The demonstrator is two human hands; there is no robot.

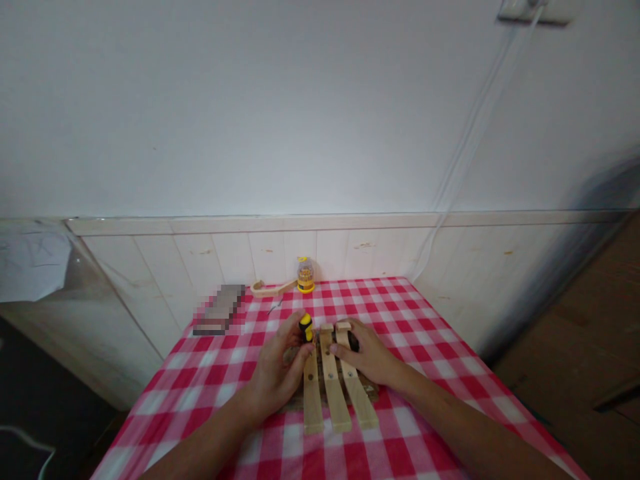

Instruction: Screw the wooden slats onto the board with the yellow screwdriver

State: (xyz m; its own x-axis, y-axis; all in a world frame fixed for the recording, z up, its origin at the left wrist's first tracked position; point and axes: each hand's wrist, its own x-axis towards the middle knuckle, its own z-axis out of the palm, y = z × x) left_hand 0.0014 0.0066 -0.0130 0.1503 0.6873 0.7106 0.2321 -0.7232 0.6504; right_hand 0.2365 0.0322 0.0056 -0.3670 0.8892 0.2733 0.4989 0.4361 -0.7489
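Observation:
Near the table's middle, my left hand [277, 367] is closed around a small yellow-and-black screwdriver [305, 327]. The screwdriver stands roughly upright over the far end of the leftmost of three pale wooden strips [331, 377]. These strips lie side by side, fanning slightly toward me, with screw heads or holes in them. Beneath them is a darker brown wooden board [370, 390], mostly covered. From the right, my right hand [370, 353] grips the far part of the strips, thumb across the wood. A black rounded thing [353, 341] shows by its palm; its kind is unclear.
A red-and-white checked cloth [400, 307] covers the table. Against the back wall stand a yellow-capped clear bit container [305, 275] and a curved wooden piece [273, 290]. A blurred-out flat object [220, 310] lies at the back left, with a thin dark item [275, 306] nearby.

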